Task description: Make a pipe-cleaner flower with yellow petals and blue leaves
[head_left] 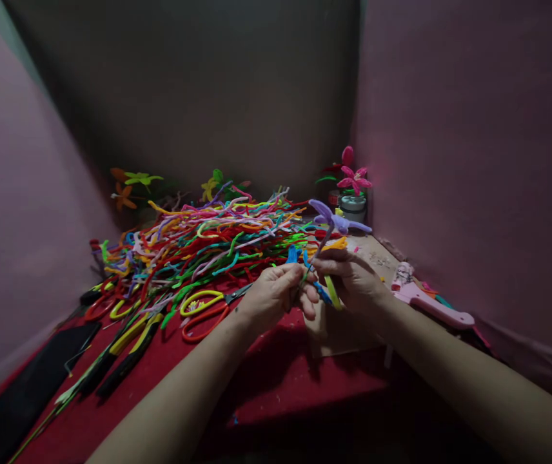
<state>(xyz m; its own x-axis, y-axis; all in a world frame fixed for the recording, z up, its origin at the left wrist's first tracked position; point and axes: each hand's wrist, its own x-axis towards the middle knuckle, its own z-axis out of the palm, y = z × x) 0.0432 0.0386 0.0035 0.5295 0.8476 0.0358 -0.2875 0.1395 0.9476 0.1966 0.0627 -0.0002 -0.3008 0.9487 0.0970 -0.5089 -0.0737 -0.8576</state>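
A purple pipe-cleaner flower (338, 223) stands tilted above my hands, its thin stem (323, 243) running down between them. My left hand (280, 287) is closed, thumb and forefinger pinching the lower part of the stem, where something greenish shows. The fingers of my right hand (351, 274) are closed around the stem just above and to the right. A yellow curved band (333, 293) shows against the right palm; its kind is unclear. Blue fuzzy pieces (323, 293) show behind and between the fingers. The fingertips partly hide the stem's lower end.
A big heap of coloured pipe cleaners (227, 238) lies beyond my hands. Scissors (206, 312) and yellow-black pliers (131, 351) rest on the red cloth (276, 386) at left. A pink glue gun (433, 306) lies right, beside a board (373, 251). A pink flower (354, 179) stands behind.
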